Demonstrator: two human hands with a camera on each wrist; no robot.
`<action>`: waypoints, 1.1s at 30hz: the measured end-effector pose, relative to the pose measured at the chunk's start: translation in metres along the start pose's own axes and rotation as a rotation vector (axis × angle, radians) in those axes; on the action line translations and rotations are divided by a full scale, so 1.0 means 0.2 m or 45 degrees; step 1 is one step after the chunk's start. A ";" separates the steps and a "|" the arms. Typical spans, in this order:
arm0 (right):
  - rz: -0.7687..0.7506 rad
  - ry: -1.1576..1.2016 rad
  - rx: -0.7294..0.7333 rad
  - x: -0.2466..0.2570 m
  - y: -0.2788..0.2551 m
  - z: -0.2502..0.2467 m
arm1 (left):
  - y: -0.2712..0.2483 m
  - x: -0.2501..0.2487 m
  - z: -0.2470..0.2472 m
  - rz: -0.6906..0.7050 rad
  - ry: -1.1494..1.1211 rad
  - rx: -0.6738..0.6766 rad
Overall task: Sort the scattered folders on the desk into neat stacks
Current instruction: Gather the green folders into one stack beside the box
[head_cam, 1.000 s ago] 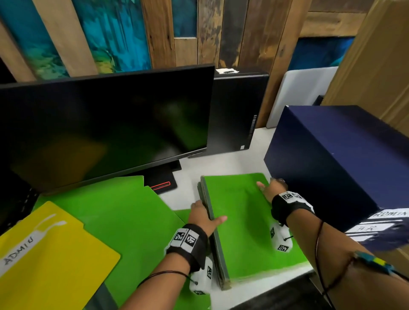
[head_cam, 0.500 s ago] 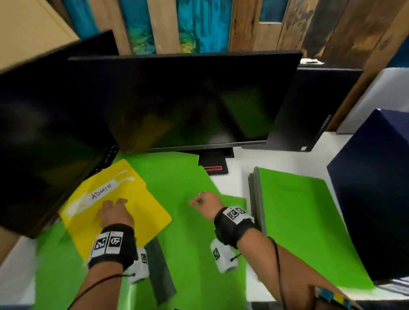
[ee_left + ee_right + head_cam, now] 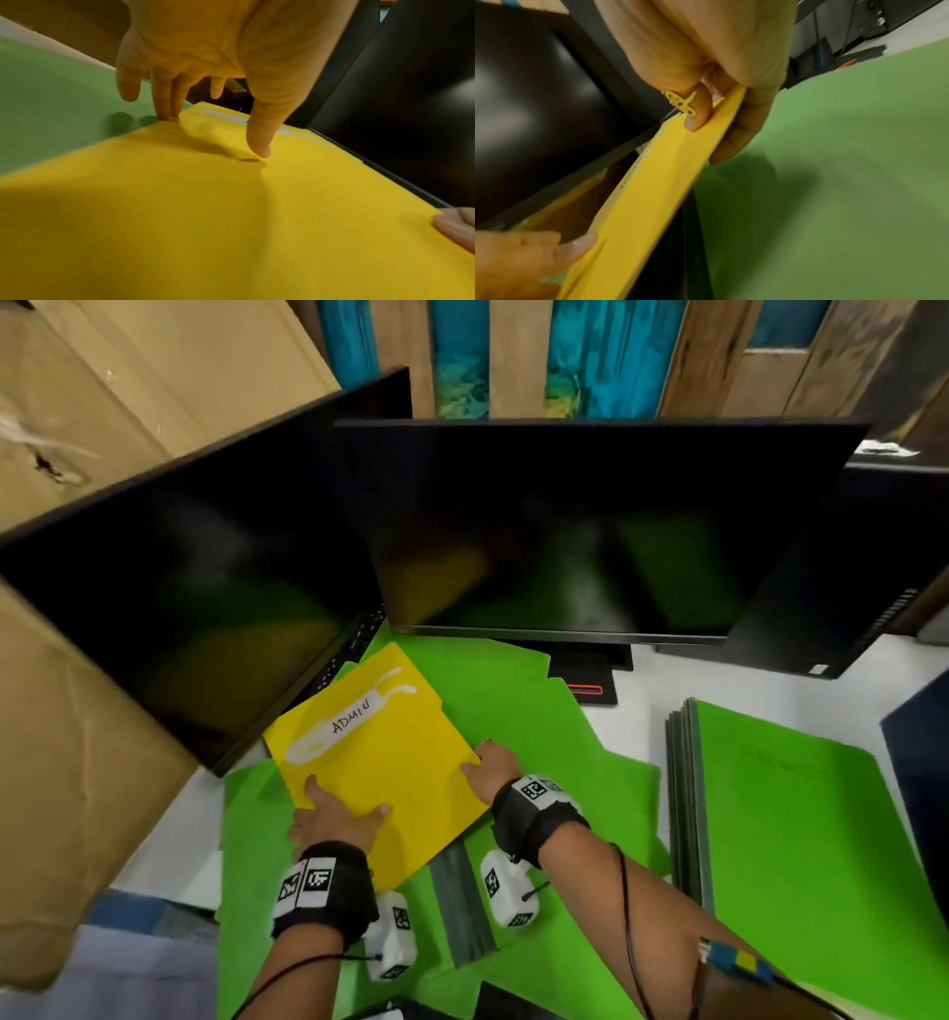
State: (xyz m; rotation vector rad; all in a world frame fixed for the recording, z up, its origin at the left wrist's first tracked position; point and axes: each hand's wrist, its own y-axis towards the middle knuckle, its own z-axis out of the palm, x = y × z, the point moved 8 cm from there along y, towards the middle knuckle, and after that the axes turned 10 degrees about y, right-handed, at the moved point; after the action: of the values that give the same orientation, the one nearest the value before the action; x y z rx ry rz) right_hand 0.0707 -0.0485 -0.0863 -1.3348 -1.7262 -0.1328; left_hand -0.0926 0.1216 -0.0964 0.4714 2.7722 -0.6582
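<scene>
Two dark monitors [image 3: 590, 526] fill the back of the white desk [image 3: 667, 680], and everything else can be placed from the right-hand one. In front of its stand lie loose green folders [image 3: 518, 706], overlapping at odd angles; off to the stand's right a squared stack of green folders [image 3: 780, 819] sits beside a dark blue box [image 3: 924, 752]. A second ago both hands were squaring that stack; since then they have crossed to the loose pile, so the green stack looks finished and a new sort appears to be starting. On the loose greens, in front of the monitor's left corner, lies the yellow folder [image 3: 375, 762] labelled "ADMIN", and it is now the thing in hand. The left hand [image 3: 334, 819] lies spread on its near left part, fingers straight and apart, thumb out across the cover. The right hand [image 3: 493, 762] has closed on its right edge. The head view shows only that this hand meets the edge; the right wrist view shows the thumb [image 3: 698, 109] pressed on top and fingers curled beneath, the edge raised off the green below. The left wrist view adds that only the left fingertips [image 3: 167, 113] touch the cover, near its far left edge.
</scene>
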 end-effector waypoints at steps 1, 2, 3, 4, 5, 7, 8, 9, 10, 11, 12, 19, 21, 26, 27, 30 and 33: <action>-0.048 0.052 -0.018 0.01 -0.02 -0.04 | 0.00 -0.01 -0.01 0.012 -0.085 -0.014; -0.088 0.104 -0.040 0.00 -0.05 -0.10 | 0.00 -0.03 -0.02 0.028 -0.167 -0.026; -0.123 0.157 -0.064 -0.01 -0.07 -0.16 | -0.01 -0.04 -0.02 0.041 -0.238 -0.029; -0.146 0.203 -0.093 -0.03 -0.09 -0.23 | -0.03 -0.07 -0.02 0.064 -0.314 -0.016; -0.159 0.236 -0.133 -0.07 -0.12 -0.30 | -0.05 -0.12 -0.02 0.109 -0.406 0.011; -0.147 0.314 -0.223 -0.17 -0.17 -0.47 | -0.10 -0.25 0.00 0.232 -0.539 0.059; -0.129 0.358 -0.268 -0.23 -0.21 -0.55 | -0.14 -0.33 0.02 0.302 -0.535 0.079; -0.095 0.384 -0.323 -0.31 -0.24 -0.64 | -0.18 -0.42 0.05 0.374 -0.490 0.115; -0.040 0.370 -0.382 -0.39 -0.28 -0.72 | -0.22 -0.50 0.10 0.441 -0.433 0.164; 0.029 0.330 -0.443 -0.47 -0.32 -0.79 | -0.26 -0.58 0.15 0.508 -0.358 0.211; 0.109 0.273 -0.513 -0.56 -0.36 -0.86 | -0.32 -0.66 0.21 0.579 -0.272 0.257; 0.719 -0.178 -0.810 -1.04 -0.76 -1.19 | -0.79 -1.14 0.57 1.106 -0.031 0.416; 0.859 -0.277 -0.816 -1.15 -0.86 -1.25 | -0.91 -1.23 0.65 1.205 0.035 0.410; 1.051 -0.302 -0.695 -1.32 -0.95 -1.30 | -1.10 -1.30 0.79 1.315 0.088 0.499; 1.063 -0.326 -0.665 -1.32 -0.94 -1.29 | -1.10 -1.30 0.81 1.332 0.088 0.540; 0.830 -0.448 -0.657 -1.15 -0.84 -1.23 | -0.96 -1.27 0.73 1.321 0.083 0.493; 0.228 -0.349 -0.677 -0.81 -0.66 -1.09 | -0.64 -1.18 0.52 1.171 0.164 0.230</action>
State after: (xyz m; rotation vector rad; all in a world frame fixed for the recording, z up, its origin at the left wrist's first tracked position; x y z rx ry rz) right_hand 0.0905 -0.3420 -0.0198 -1.9650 -1.8604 -0.3373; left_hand 0.0951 -0.0948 -0.0621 1.7079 2.2081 -0.6294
